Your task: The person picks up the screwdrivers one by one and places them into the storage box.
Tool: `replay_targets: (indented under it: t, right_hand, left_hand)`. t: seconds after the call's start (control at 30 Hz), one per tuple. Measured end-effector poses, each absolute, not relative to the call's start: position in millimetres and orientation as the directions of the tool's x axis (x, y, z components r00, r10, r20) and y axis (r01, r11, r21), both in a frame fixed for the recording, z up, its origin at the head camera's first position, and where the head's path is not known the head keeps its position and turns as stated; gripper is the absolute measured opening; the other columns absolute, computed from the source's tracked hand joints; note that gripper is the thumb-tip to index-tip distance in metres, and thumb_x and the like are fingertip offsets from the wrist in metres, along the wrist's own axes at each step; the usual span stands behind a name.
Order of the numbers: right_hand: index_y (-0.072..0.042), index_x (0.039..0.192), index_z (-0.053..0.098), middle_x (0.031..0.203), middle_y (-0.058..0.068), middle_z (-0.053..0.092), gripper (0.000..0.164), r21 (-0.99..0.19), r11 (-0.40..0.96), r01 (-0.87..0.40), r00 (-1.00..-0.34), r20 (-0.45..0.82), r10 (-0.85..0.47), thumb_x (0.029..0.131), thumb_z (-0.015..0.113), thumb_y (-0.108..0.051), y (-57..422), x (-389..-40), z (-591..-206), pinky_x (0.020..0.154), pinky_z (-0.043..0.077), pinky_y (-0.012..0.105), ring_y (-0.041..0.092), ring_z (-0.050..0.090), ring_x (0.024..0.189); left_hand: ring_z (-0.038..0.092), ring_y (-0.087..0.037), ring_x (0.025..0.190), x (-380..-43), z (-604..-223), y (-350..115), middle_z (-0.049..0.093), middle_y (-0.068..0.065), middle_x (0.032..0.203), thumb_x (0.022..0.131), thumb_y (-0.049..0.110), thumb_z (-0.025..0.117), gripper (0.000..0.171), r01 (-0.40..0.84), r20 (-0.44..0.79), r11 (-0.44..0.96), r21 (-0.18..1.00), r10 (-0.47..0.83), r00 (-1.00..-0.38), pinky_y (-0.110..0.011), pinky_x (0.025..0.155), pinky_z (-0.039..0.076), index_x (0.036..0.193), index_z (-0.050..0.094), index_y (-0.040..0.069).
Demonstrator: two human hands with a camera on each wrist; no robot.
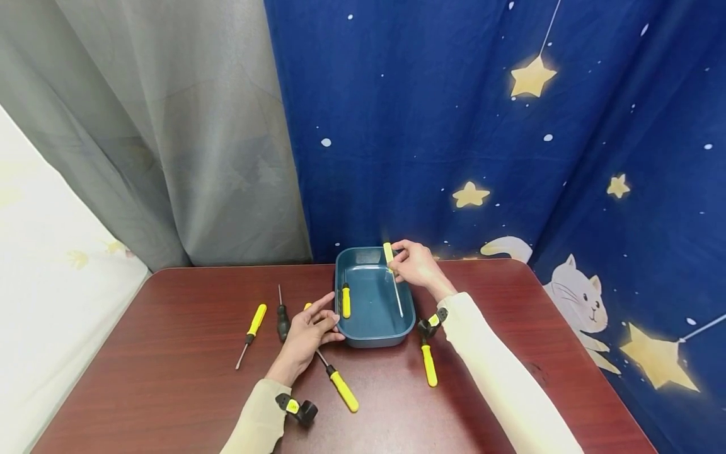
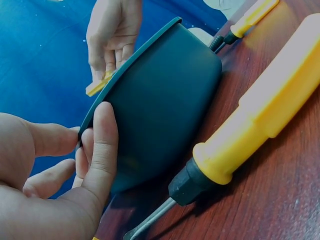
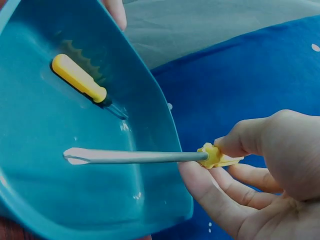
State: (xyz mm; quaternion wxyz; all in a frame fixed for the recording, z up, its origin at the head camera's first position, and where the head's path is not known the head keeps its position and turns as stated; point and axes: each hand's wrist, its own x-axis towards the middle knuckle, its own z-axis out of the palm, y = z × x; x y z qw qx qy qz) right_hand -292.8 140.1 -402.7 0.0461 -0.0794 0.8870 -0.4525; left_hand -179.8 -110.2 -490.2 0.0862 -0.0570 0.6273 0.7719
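Note:
A teal plastic bin (image 1: 371, 340) stands at the far side of the table. My left hand (image 1: 309, 334) pinches its left rim between thumb and fingers, as the left wrist view also shows. Over the bin's right side, my right hand (image 1: 418, 263) holds a flat-tip screwdriver (image 3: 135, 157) by its yellow handle, shaft slanting down into the bin. Inside lies a screwdriver with a yellow handle (image 1: 346, 302), along the left wall. A yellow-handled screwdriver (image 1: 344, 391) rests on the table beside my left wrist. My left hand partly hides another yellow handle (image 1: 308, 306).
To the left on the brown table (image 1: 187, 353) lie a yellow-handled screwdriver (image 1: 256, 321) and a black-handled one (image 1: 283, 323). Another yellow-handled tool (image 1: 429, 367) lies below my right wrist, its upper end hidden by the wrist camera. Curtains (image 1: 397, 126) hang behind the table.

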Motion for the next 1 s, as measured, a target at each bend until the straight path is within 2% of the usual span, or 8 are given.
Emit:
replay_targets:
  t: [0.17,0.4,0.63,1.0]
  right_hand:
    - [-0.002,0.135,0.059,0.098,0.015,0.073,0.045,-0.813,0.575,-0.092,-0.981,-0.024,-0.191,0.092,0.071,-0.007,130.2,-294.0,-404.1,0.074,0.066,0.043,0.018,0.074,0.065]
    - [-0.001,0.135,0.058,0.097,0.014,0.076,0.046,-0.801,0.591,-0.096,-0.976,-0.041,-0.214,0.092,0.071,-0.008,119.4,-296.6,-407.8,0.067,0.065,0.033,0.016,0.074,0.064]
    - [-0.001,0.132,0.06,0.096,0.014,0.075,0.043,-0.805,0.587,-0.087,-0.974,-0.056,-0.22,0.092,0.072,-0.008,112.4,-301.9,-411.9,0.066,0.065,0.031,0.017,0.075,0.065]
    - [0.001,0.129,0.061,0.095,0.015,0.075,0.04,-0.814,0.579,-0.053,-0.975,-0.083,-0.207,0.091,0.071,-0.007,100.9,-306.8,-419.3,0.066,0.066,0.033,0.017,0.075,0.066]
  left_hand:
    - [0.069,-0.016,0.072,-180.1,-489.8,-111.4,0.061,-0.004,0.092,0.1,0.001,0.062,0.055,-0.205,-0.196,-0.19,0.96,0.064,-0.979,-0.031,0.075,0.066,0.15,0.051,0.019]
    - [0.069,-0.016,0.072,-180.3,-490.2,-111.1,0.061,-0.005,0.092,0.1,0.001,0.062,0.055,-0.199,-0.19,-0.194,0.961,0.065,-0.98,-0.031,0.074,0.066,0.151,0.051,0.018]
    - [0.07,-0.017,0.071,-180.6,-490.8,-109.4,0.061,-0.005,0.092,0.1,0.001,0.063,0.054,-0.201,-0.192,-0.196,0.96,0.061,-0.979,-0.031,0.074,0.066,0.15,0.052,0.018]
    - [0.066,-0.017,0.077,-182.3,-492.1,-110.0,0.061,-0.007,0.096,0.099,0.001,0.063,0.056,-0.205,-0.197,-0.182,0.962,0.061,-0.978,-0.032,0.075,0.066,0.151,0.05,0.018]
